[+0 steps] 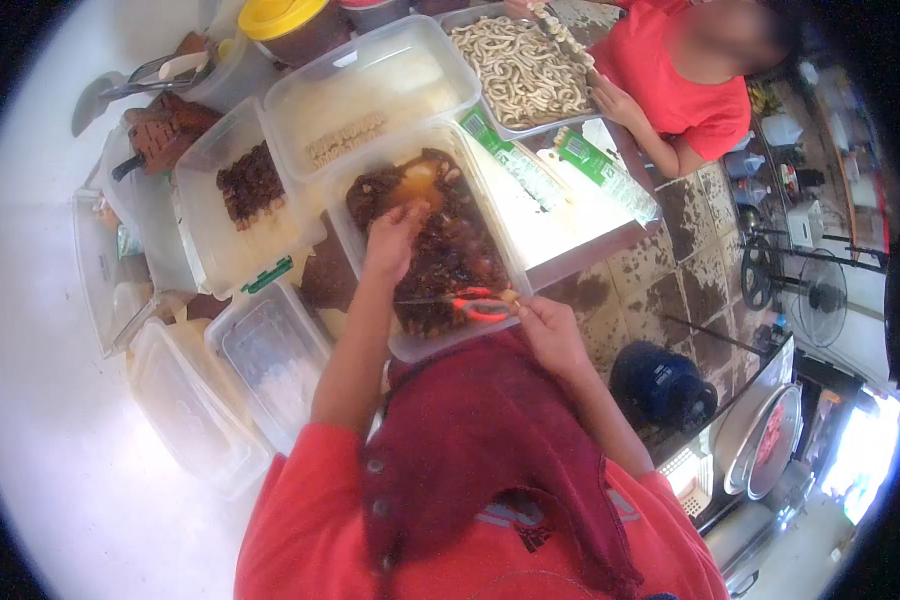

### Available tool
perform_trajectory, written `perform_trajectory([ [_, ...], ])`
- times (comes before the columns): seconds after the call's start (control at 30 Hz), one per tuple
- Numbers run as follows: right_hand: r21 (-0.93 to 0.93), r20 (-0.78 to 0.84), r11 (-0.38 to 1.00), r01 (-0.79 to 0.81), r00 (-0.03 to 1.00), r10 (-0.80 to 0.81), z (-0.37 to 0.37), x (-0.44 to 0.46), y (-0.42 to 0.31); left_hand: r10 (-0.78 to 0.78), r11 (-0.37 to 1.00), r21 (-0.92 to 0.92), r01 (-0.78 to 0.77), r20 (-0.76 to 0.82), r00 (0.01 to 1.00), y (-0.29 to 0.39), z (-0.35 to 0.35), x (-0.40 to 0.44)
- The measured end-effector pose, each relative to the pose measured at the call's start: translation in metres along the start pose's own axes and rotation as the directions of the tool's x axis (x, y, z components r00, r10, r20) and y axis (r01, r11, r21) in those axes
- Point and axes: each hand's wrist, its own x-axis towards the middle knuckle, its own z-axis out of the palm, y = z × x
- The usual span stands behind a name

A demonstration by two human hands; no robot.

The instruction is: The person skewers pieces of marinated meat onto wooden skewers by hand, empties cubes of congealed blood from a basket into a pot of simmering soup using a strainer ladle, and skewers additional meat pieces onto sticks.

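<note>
A clear plastic tub (pixel 515 262) holds dark, glossy marinated pieces (pixel 455 245) in front of me. My left hand (pixel 398 238) reaches into it, fingers bent together near an orange-brown patch of liquid; what they hold, if anything, is hidden. At the tub's near right corner my right hand (pixel 550 330) pinches a small tan piece (pixel 510 297). Red-handled scissors (pixel 482 304) lie right beside that piece, over the dark contents; whether the fingers also touch them is unclear.
Left of the tub stand a container of dark pieces (pixel 196 190) and empty-looking tubs (pixel 270 350). Beyond are a larger tub (pixel 370 90), a yellow-lidded jar (pixel 275 18) and a tray of pale curled pieces (pixel 520 75). Another person in red (pixel 660 70) handles a skewer there.
</note>
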Motion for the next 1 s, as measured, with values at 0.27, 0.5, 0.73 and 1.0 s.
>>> perform_trajectory([
  [0.27,0.006,0.001,1.0,0.02,1.0,-0.02,0.001,-0.001,0.003,-0.12,0.96,-0.249,0.131,0.061,0.991,0.01,-0.003,-0.009],
  [0.5,-0.054,0.064,0.999,0.004,0.998,-0.001,-0.001,-0.001,0.002,-0.124,0.964,-0.234,0.125,0.02,0.992,0.011,0.003,-0.012],
  [0.73,-0.064,0.055,0.998,0.009,0.998,-0.006,-0.001,0.001,0.001,-0.101,0.959,-0.264,0.102,0.018,0.995,0.012,0.012,-0.015],
  [1.0,-0.101,0.052,0.994,0.027,0.998,-0.022,0.001,0.001,0.0,-0.199,0.924,-0.318,0.211,0.07,0.978,0.004,0.011,-0.017],
])
